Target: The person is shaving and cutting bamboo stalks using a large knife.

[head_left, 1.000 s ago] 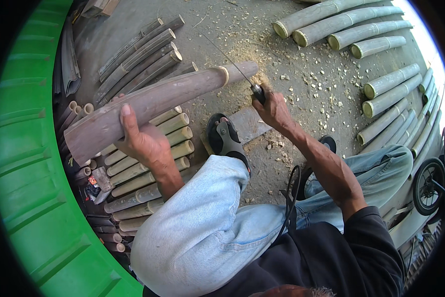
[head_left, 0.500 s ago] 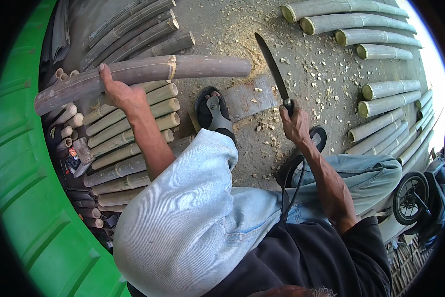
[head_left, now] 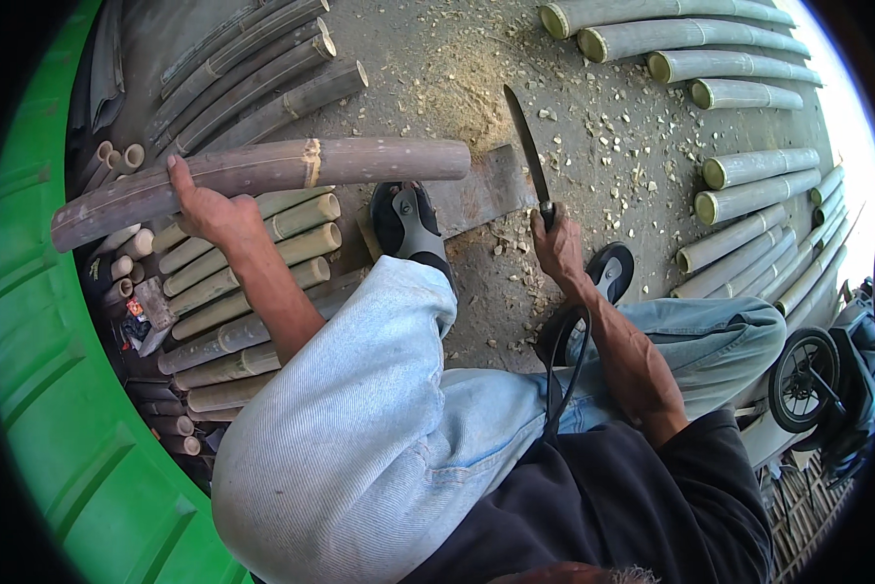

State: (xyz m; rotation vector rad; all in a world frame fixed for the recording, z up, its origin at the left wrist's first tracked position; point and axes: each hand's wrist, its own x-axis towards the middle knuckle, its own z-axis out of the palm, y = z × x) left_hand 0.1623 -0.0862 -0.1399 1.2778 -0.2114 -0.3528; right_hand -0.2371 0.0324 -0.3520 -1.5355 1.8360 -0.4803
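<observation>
While the left hand (head_left: 204, 209) wraps its fingers around a long, grey-brown bamboo pole (head_left: 262, 175), that pole lies nearly level across the view, its cut end pointing right toward the sandalled foot (head_left: 408, 229) and its far end tipping slightly down to the left. It sits above a stack of pale cut bamboo lengths (head_left: 253, 282). The right hand (head_left: 557, 248) has its fingers closed on the handle of a dark, long-bladed knife (head_left: 525, 146), blade pointing up and away over the chip-strewn ground (head_left: 593, 146).
</observation>
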